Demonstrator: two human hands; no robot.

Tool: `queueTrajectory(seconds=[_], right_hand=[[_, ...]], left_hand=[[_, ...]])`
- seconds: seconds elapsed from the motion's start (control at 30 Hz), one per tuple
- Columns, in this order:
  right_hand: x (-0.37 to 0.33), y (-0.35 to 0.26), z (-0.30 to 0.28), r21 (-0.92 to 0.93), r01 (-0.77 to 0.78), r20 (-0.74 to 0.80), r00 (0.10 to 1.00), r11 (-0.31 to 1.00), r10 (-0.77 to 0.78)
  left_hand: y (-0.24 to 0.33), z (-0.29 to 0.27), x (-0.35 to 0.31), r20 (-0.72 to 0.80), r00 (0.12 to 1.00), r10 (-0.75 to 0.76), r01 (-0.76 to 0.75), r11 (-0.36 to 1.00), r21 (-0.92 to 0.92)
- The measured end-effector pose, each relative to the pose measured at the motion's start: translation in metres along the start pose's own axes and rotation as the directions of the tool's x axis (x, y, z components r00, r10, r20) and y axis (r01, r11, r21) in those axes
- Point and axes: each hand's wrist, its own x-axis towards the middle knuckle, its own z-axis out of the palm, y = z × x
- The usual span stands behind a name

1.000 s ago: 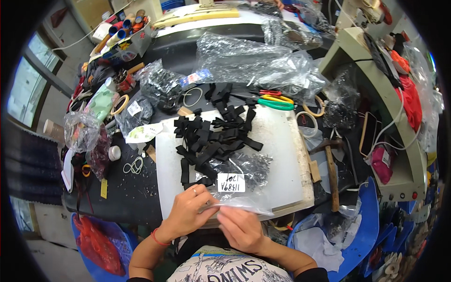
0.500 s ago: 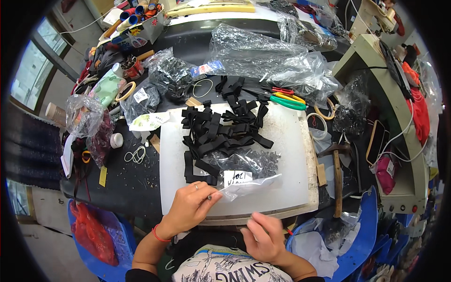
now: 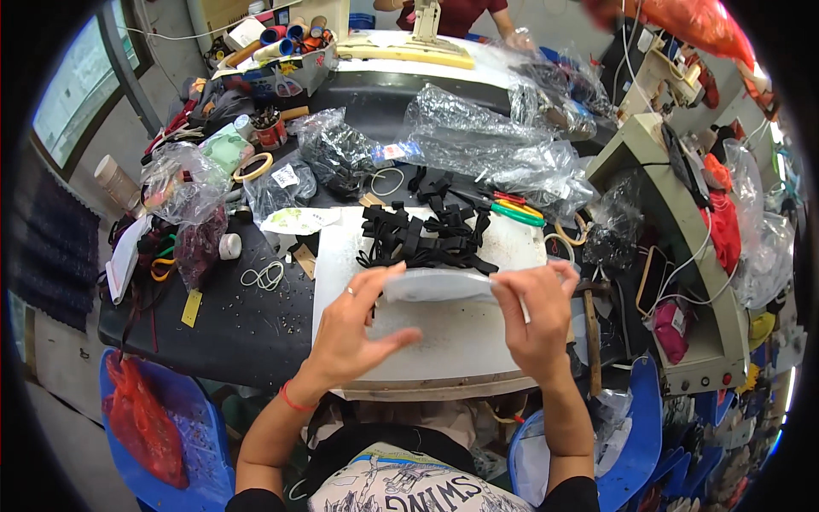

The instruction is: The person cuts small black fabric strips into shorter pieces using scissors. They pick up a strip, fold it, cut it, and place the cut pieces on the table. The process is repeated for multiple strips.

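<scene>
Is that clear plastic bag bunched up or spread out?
Spread widthwise: the clear plastic bag stretches from the left hand to the right hand.

It's a workshop — hammer [image 3: 593, 341] and cluttered workbench [image 3: 230, 358] show it

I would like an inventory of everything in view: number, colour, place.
Plastic bag: 1, whitish, between the hands
Strap pieces: many, black, board's far part
Board: 1, white, on the table
Table: 1, black, before the person
Hammer: 1, brown handle, right
Tool handles: several, green, yellow, red, board's far corner
Other plastic bags: several, mostly clear, behind the straps
Box of tubes: 1, mixed, far left
Small clutter: uncountable, mixed, left
Large machine frame: 1, grey-green, right
Plastic seats or tubs: 2 large, blue, flanking person
Co-worker: 1, dark red top, far side
Left hand: 1, bare, bag's left end
Right hand: 1, bare, bag's right end
</scene>
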Motion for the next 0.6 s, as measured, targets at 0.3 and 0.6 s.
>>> queueTrajectory(seconds=[0.3, 0.6], right_hand=[[0.014, 0.002, -0.017, 0.023, -0.247, 0.088, 0.966, 0.969, 0.244], [0.016, 0.011, 0.019, 0.085, 0.009, 0.167, 0.986, 0.996, -0.023]], left_hand=[[-0.023, 0.038, 0.056, 0.088, 0.996, -0.007, 0.058, 0.799, -0.598], [-0.017, 0.04, 0.048, 0.195, 0.981, 0.025, 0.104, 0.776, -0.623]])
